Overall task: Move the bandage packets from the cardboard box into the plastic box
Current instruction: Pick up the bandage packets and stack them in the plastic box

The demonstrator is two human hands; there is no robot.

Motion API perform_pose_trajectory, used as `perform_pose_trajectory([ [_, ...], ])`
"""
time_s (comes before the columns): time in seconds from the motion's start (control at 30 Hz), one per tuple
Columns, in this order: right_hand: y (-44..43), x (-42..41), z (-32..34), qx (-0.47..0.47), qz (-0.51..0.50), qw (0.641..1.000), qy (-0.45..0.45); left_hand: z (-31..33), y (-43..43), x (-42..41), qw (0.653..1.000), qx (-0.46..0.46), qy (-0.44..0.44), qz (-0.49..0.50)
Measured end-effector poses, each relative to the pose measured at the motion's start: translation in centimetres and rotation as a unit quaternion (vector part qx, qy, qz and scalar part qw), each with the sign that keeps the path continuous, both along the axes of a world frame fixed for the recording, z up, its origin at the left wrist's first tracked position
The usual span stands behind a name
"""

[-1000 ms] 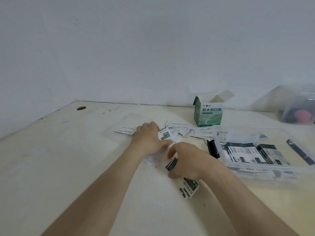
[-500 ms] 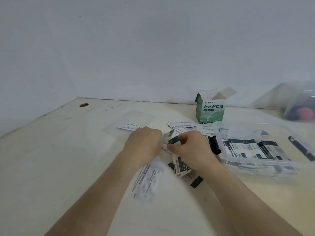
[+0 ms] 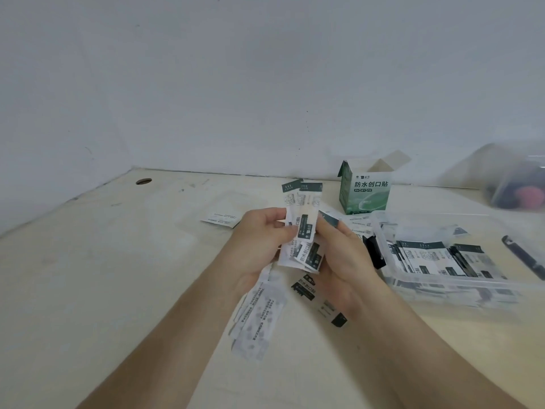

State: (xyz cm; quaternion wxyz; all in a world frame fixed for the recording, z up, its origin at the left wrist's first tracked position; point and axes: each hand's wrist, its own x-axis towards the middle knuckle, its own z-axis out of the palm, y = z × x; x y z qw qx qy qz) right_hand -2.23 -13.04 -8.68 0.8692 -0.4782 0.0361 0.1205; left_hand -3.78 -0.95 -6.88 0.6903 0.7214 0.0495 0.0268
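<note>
Both hands are raised above the table with a bunch of white-and-dark-green bandage packets (image 3: 303, 222) held between them. My left hand (image 3: 259, 243) pinches the bunch from the left and my right hand (image 3: 342, 255) grips it from the right. More packets (image 3: 259, 320) lie or hang blurred below my left wrist, and others (image 3: 303, 287) lie on the table under my hands. The green cardboard box (image 3: 365, 190) stands open at the back. The clear plastic box (image 3: 383, 231) to the right holds several packets (image 3: 433, 258).
One lone packet (image 3: 221, 219) lies on the table left of my hands. A dark pen-like object (image 3: 525, 261) lies right of the plastic box. Another clear container (image 3: 516, 184) with dark and pink things stands at the far right. A cable hole (image 3: 144, 181) is at the back left.
Both hands have lifted from the table, gathered the packets into one upright bunch and brought it up. Some packets dropped or hang below my left wrist.
</note>
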Motion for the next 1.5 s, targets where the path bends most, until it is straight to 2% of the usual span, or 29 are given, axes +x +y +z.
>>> perform_pose_trajectory([
  [0.13, -0.2, 0.0, 0.2, 0.014, -0.004, 1.000, 0.002, 0.0, -0.2, -0.1, 0.999, 0.047, -0.001, 0.001],
  [0.23, -0.1, -0.2, 0.6, -0.002, 0.033, 0.999, -0.015, 0.4, -0.1, -0.4, 0.997, 0.080, -0.004, -0.005],
  [0.33, -0.1, -0.2, 0.4, -0.026, 0.046, 0.998, -0.023, 0.6, 0.1, -0.8, 0.990, 0.129, 0.002, -0.058],
  [0.4, -0.4, -0.2, 0.2, -0.008, 0.058, 0.998, -0.008, 0.7, 0.3, -1.0, 0.982, 0.163, 0.009, -0.095],
  [0.6, -0.9, 0.5, 0.4, 0.075, 0.058, 0.995, -0.002, 2.4, 1.3, -1.5, 0.984, 0.132, 0.032, -0.115],
  [0.7, -1.0, 0.5, 0.7, 0.116, 0.039, 0.992, 0.011, 2.9, 2.5, -1.6, 0.980, 0.188, 0.008, -0.057],
  [0.77, -0.9, 0.5, 0.5, 0.118, 0.029, 0.992, 0.029, 2.9, 3.1, -1.3, 0.970, 0.236, -0.051, 0.039],
  [0.83, -0.6, 0.4, 0.3, 0.113, 0.036, 0.991, 0.063, 2.7, 2.7, -1.3, 0.933, 0.305, -0.134, 0.137],
  [0.9, -0.1, 0.2, 0.2, 0.118, 0.058, 0.987, 0.094, 2.2, 1.6, -1.6, 0.867, 0.409, -0.220, 0.182],
  [0.97, 0.1, 0.0, 0.4, 0.140, 0.109, 0.978, 0.109, 2.0, 0.1, -2.0, 0.803, 0.502, -0.282, 0.153],
  [1.03, -0.2, 0.2, 0.3, 0.135, 0.141, 0.975, 0.108, 1.9, -0.8, -2.1, 0.765, 0.562, -0.306, 0.075],
  [1.07, -0.4, 0.3, 0.3, 0.124, 0.141, 0.976, 0.109, 1.8, -0.9, -2.1, 0.768, 0.574, -0.284, 0.020],
  [1.1, -0.6, 0.5, 0.1, 0.114, 0.133, 0.978, 0.116, 1.8, -0.9, -2.3, 0.786, 0.569, -0.239, -0.043],
  [1.17, -1.0, 0.9, -0.3, 0.084, 0.094, 0.984, 0.130, 2.2, -0.4, -2.5, 0.839, 0.502, -0.137, -0.159],
  [1.2, -1.0, 1.0, -0.5, 0.062, 0.076, 0.987, 0.127, 2.5, -0.1, -2.5, 0.868, 0.449, -0.108, -0.184],
  [1.27, -1.1, 1.1, -0.5, 0.036, 0.051, 0.992, 0.111, 2.8, 0.8, -1.3, 0.910, 0.372, -0.110, -0.147],
  [1.3, -1.0, 1.2, -0.6, 0.029, 0.036, 0.993, 0.106, 2.9, 1.0, -0.1, 0.910, 0.381, -0.119, -0.108],
  [1.37, -0.9, 1.3, -0.8, 0.004, 0.003, 0.995, 0.104, 2.5, 0.8, 2.8, 0.869, 0.474, -0.112, -0.088],
  [1.43, -0.8, 1.3, -0.8, -0.005, -0.016, 0.995, 0.102, 1.7, -0.3, 5.8, 0.815, 0.556, -0.068, -0.149],
  [1.5, -0.8, 1.2, -0.7, 0.000, -0.033, 0.995, 0.092, 0.7, -1.6, 8.4, 0.791, 0.578, -0.036, -0.199],
])
